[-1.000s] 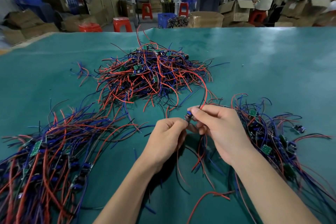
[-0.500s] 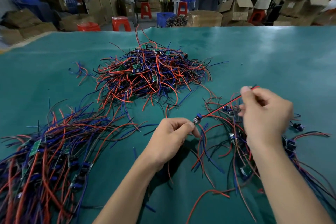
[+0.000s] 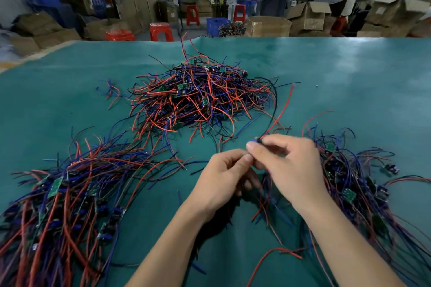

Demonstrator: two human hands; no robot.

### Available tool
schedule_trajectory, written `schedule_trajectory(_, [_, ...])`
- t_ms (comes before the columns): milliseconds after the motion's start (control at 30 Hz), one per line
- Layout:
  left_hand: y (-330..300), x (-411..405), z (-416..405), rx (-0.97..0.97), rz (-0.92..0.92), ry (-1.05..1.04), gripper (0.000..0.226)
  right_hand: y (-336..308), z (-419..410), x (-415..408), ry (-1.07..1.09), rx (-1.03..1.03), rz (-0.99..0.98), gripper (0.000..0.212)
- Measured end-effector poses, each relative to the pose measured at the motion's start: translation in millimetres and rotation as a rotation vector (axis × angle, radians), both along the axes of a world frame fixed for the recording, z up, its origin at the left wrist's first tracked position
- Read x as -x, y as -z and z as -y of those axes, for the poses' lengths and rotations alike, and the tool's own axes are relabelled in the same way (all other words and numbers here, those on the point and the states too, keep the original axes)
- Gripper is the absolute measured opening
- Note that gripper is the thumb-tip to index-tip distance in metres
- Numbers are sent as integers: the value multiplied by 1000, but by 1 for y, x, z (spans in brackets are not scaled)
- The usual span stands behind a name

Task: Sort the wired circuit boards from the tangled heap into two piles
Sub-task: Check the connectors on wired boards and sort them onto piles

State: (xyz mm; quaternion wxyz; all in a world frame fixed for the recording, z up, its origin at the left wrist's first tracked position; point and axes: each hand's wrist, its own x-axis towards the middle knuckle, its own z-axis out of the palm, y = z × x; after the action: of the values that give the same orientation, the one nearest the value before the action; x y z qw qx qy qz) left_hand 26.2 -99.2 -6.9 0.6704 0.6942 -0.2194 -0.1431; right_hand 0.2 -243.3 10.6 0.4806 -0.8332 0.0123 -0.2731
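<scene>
the tabletop (image 3: 349, 100) is teal green; the far tangled heap (image 3: 200, 100) mixes red, blue and black wires with small green boards; the far stools (image 3: 161, 31) are orange-red; the crate (image 3: 215, 24) is blue.

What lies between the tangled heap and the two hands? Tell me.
Head view: mostly bare green mat, crossed by stray wire ends and the red wire rising from the hands.

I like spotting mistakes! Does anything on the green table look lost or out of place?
A few red and blue loose wires lie alone left of the big tangled heap of wired circuit boards, belonging to no pile.
</scene>
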Motion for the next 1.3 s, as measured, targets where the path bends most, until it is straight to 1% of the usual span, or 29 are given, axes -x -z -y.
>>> schedule_trajectory(33, [-1,1,0,-5,2,26,29,-2,4,-1,38,-36,46,24])
schedule_trajectory(100, [-5,3,1,22,2,95,29,-10,15,0,162,-44,150,23])
schedule_trajectory(167, [-8,4,1,44,18,142,27,-22,19,3,271,-90,301,22])
schedule_trajectory(267, [-5,3,2,-3,30,99,27,-53,7,10,391,-324,543,21])
schedule_trajectory(300, [-3,1,2,-29,28,56,28,-67,-2,11,379,-390,602,21])
schedule_trajectory(367, [-1,2,3,-44,20,-9,27,-93,-29,11,254,-447,643,19])
schedule_trajectory(433, [2,2,1,-33,45,-46,20,-109,-67,9,38,-411,565,21])
schedule_trajectory(500, [3,1,2,0,20,-54,12,-114,-113,5,-149,-283,391,31])
schedule_trajectory(533, [2,1,4,13,-4,-62,12,-110,-136,3,-213,-215,307,38])
schedule_trajectory(600, [0,0,6,-24,-29,-100,22,-101,-178,-1,-324,-65,153,54])
schedule_trajectory(633, [0,-1,7,-38,-28,-105,25,-95,-194,-4,-401,55,71,57])
schedule_trajectory(700, [-2,-2,6,-35,-31,-88,26,-82,-217,-12,-535,385,-76,50])
schedule_trajectory(733, [-2,-2,7,-34,-31,-86,26,-77,-222,-18,-576,533,-123,46])
schedule_trajectory(767, [-1,-3,7,-30,-28,-92,26,-73,-223,-25,-593,628,-156,45])
schedule_trajectory(833, [3,-5,8,-9,-50,-104,24,-69,-212,-48,-532,695,-203,42])
schedule_trajectory(933, [4,-2,4,68,-41,-70,14,-70,-175,-89,-331,711,-321,31])
schedule_trajectory(967, [5,-2,2,79,-4,-83,16,-68,-159,-102,-256,705,-373,29])
schedule_trajectory(1000, [6,-1,1,78,35,-109,27,-64,-142,-113,-182,699,-416,30])
schedule_trajectory(1033, [4,0,0,73,55,-130,36,-59,-127,-122,-114,695,-451,31])
schedule_trajectory(1067, [2,1,1,67,43,-137,37,-53,-113,-129,-61,696,-479,33])
schedule_trajectory(1133, [-1,2,3,40,4,-126,35,-39,-95,-138,-13,721,-524,34])
schedule_trajectory(1233, [-3,4,4,32,-17,-118,31,-27,-88,-145,-13,734,-531,37])
schedule_trajectory(1300, [-4,4,2,38,-36,-120,35,-26,-90,-146,3,750,-525,37])
